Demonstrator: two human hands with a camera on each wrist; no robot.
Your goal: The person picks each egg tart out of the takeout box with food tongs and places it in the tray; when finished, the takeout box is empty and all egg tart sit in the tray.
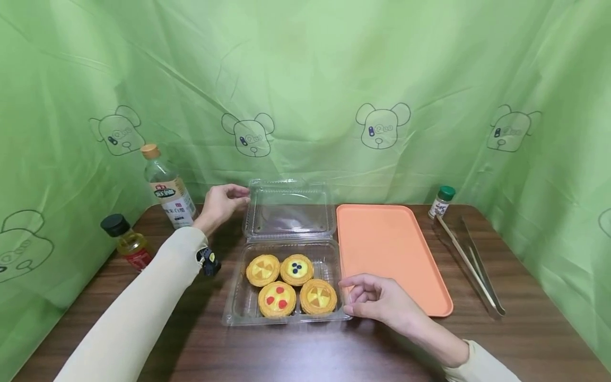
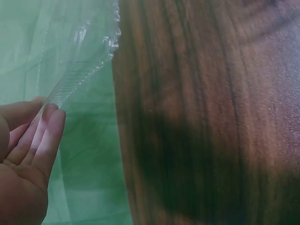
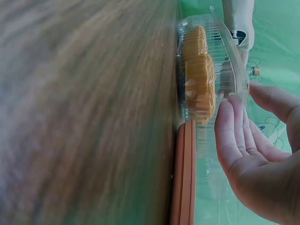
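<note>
A hinged clear plastic food box stands open, its base (image 1: 240, 302) towards the front and its lid (image 1: 291, 213) tilted back behind. Several round tarts sit in the base: one with red dots (image 1: 277, 299), one with dark berries (image 1: 296, 269), and others (image 1: 318, 298) with wedge-shaped pieces on top. My left hand (image 1: 222, 203) pinches the lid's left edge between thumb and fingers, which shows closely as ribbed clear plastic (image 2: 75, 77) in the left wrist view. At the base's front right corner, my right hand (image 1: 382, 301) pinches the rim, fingers beneath and thumb above.
An orange tray (image 1: 389, 249) lies right beside the box. Farther right are metal tongs (image 1: 472, 265) and a green-capped shaker (image 1: 442, 201). At left stand a tall orange-capped bottle (image 1: 169, 188) and a shorter black-capped bottle (image 1: 128, 241). A green curtain (image 1: 305, 69) surrounds the wooden table (image 1: 281, 355).
</note>
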